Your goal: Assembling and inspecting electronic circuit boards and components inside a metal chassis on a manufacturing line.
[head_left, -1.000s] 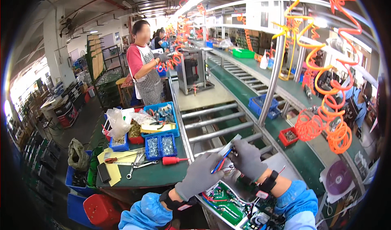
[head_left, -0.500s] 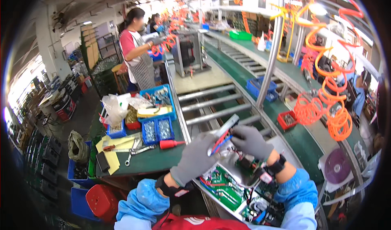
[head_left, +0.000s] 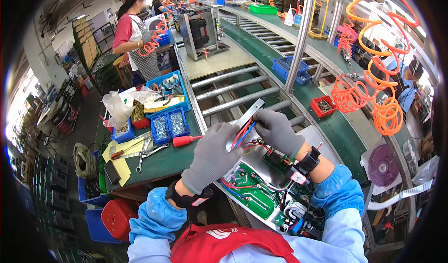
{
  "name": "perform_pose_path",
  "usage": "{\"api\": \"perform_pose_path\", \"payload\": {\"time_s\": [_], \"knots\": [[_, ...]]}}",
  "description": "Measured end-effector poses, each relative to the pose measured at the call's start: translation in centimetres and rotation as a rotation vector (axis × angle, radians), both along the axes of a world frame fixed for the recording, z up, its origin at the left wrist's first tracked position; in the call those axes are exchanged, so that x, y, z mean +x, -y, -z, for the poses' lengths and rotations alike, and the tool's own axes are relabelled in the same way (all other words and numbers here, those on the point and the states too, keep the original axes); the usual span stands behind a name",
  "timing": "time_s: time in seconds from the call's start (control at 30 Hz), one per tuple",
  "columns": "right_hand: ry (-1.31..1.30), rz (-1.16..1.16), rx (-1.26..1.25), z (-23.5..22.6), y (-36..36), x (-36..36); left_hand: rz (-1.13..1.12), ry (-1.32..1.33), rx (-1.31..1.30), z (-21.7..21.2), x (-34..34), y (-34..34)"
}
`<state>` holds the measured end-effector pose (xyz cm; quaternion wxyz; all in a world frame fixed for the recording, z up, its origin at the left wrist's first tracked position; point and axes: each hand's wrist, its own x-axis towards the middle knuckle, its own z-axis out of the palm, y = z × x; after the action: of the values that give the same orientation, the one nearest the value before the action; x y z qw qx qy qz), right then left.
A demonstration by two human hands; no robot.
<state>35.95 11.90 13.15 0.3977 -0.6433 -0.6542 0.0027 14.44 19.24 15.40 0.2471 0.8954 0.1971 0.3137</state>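
I have a flat metal strip [head_left: 252,111] up between my two hands, tilted, its free end pointing away from me toward the rollers [head_left: 228,89]. My left hand [head_left: 210,153] is closed around its near part, the gloved fingers wrapping one side. My right hand [head_left: 279,131] is curled in at the other side, just beside the strip's upper part and by the red and blue wires [head_left: 243,134]; its fingertips are hidden, so I cannot tell whether they pinch a wire, the strip, or only rest there.

I judge the strip light and stiff, unlikely to bend under a normal grip, though its smooth face could slide against the gloves. Its long edges look like the best place to hold it, with the fingers clear of the wires. Those look soft and springy; I'd expect them to need gentle gathering by their insulation, since a hard tug could strain their ends.

The strip lies above the green circuit board [head_left: 249,190], apart from it, beyond the board's far edge. The board seems the fragile piece here, and the strip's corners could scratch it if dropped.
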Motion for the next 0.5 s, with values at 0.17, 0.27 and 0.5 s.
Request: {"api": "perform_pose_path", "payload": {"time_s": [0.17,0.27,0.5], "knots": [[0.054,0.002,0.01,-0.3,0.0,-0.7,-0.028,-0.001,-0.026,0.1,-0.5,0.1],[0.06,-0.03,0.071,0.2,0.2,-0.7,0.003,0.024,0.01,0.8,-0.4,0.1],[0.014,-0.013,0.143,0.9,0.1,-0.6,-0.013,-0.005,-0.054,0.4,-0.4,0.5]]}}
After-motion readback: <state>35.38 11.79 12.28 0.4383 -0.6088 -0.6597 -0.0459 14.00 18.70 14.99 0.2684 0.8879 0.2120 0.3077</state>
